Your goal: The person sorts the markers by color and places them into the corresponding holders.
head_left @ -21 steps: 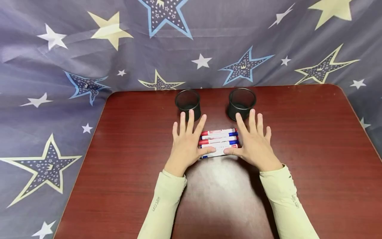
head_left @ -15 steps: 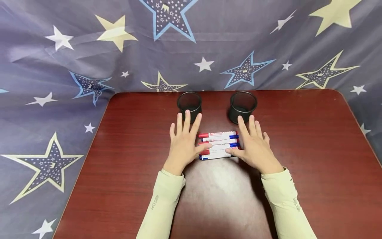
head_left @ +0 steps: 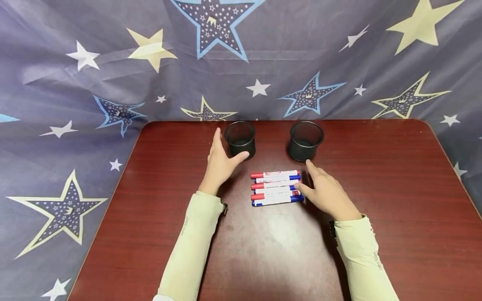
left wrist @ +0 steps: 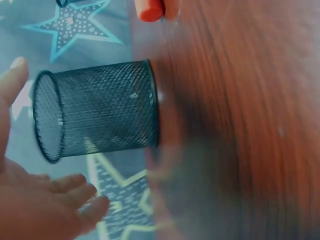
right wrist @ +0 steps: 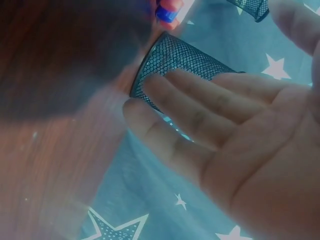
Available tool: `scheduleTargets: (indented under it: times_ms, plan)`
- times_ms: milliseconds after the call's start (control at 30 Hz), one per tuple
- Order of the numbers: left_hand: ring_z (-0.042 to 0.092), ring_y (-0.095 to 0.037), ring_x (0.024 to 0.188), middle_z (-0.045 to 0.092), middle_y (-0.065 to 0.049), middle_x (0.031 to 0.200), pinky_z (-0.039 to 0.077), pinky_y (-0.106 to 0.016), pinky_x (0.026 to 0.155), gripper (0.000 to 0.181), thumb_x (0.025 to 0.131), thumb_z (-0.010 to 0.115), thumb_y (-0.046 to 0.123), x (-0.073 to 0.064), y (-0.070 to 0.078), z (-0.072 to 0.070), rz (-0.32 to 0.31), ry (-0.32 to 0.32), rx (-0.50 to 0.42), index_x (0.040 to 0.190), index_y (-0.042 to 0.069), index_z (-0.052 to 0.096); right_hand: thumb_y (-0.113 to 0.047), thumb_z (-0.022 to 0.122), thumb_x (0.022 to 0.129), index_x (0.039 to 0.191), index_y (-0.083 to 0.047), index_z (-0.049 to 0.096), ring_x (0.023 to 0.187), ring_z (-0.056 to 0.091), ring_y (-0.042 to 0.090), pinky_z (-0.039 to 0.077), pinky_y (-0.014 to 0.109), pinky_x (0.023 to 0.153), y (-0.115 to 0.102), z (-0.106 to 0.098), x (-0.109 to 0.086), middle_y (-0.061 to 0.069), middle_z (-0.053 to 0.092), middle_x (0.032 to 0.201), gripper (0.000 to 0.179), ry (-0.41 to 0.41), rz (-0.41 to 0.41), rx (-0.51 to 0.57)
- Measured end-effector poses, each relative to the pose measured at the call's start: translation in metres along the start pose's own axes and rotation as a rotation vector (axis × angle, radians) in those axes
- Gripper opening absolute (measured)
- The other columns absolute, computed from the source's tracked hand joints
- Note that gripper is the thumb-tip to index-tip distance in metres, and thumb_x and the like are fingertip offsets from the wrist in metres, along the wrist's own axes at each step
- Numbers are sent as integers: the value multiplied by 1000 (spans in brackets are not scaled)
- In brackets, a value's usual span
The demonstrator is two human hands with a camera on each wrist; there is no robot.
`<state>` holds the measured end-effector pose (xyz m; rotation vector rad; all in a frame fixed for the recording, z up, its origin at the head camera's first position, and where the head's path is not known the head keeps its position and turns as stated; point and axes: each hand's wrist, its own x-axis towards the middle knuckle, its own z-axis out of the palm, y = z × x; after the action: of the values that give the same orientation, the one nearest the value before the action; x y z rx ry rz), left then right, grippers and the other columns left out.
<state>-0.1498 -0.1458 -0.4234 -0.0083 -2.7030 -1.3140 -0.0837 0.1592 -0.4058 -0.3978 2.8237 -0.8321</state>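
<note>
Two black mesh pen cups stand upright near the back of the table, a left cup and a right cup. In front of them, several whiteboard markers lie side by side in a stack of rows, with red and blue caps. My left hand is beside the left cup, thumb spread across its front and fingers along its left side; the left wrist view shows a gap between hand and cup. My right hand hovers at the markers' right ends, fingers extended and thumb overlapping them in the head view.
The brown wooden table has rounded back corners. A grey-blue cloth printed with stars hangs behind and along the left of it. Light reflects off the tabletop in front of the markers.
My left hand has left the markers, moving left and forward to the left cup and turning onto its side. My right hand has shifted slightly right, its fingers closer together.
</note>
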Motion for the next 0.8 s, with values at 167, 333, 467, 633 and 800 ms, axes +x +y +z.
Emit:
scheduleTargets:
  times_ms: [167, 333, 467, 633, 800]
  plan:
    - [38, -30, 140, 37, -19, 155, 31, -50, 112, 107, 81, 85, 40, 21, -9, 5, -62, -82, -172, 158, 10, 18, -31, 66, 98, 150, 11, 34, 134, 42, 49, 33, 61, 108, 5, 3, 3, 34, 44, 146, 74, -5, 10, 1]
    - [47, -30, 130, 47, -18, 144, 36, -48, 108, 100, 80, 88, 33, 38, -21, 13, -26, -126, -237, 154, 10, 24, -23, 66, 97, 138, 10, 52, 122, 52, 49, 40, 61, 102, 12, 6, 9, 33, 56, 132, 55, 23, -8, -19]
    - [47, -28, 129, 45, -16, 144, 38, -46, 106, 96, 81, 87, 27, 45, -27, 14, -53, -182, -312, 152, 9, 25, -17, 67, 95, 125, 6, 64, 113, 59, 44, 44, 58, 98, 13, 8, 19, 26, 64, 120, 38, 29, -42, -21]
    - [45, -28, 130, 45, -14, 144, 38, -45, 106, 92, 81, 86, 18, 55, -31, 16, -70, -253, -421, 151, 10, 27, -16, 69, 95, 114, 5, 70, 107, 63, 41, 46, 56, 94, 13, 10, 31, 22, 69, 111, 28, -5, -48, -48]
    - [45, -30, 131, 47, -16, 142, 35, -42, 109, 90, 77, 89, 15, 62, -34, 22, -28, -294, -454, 145, 9, 32, -14, 70, 92, 106, 3, 72, 100, 65, 41, 48, 56, 89, 16, 10, 35, 19, 70, 103, 23, -3, -22, -90]
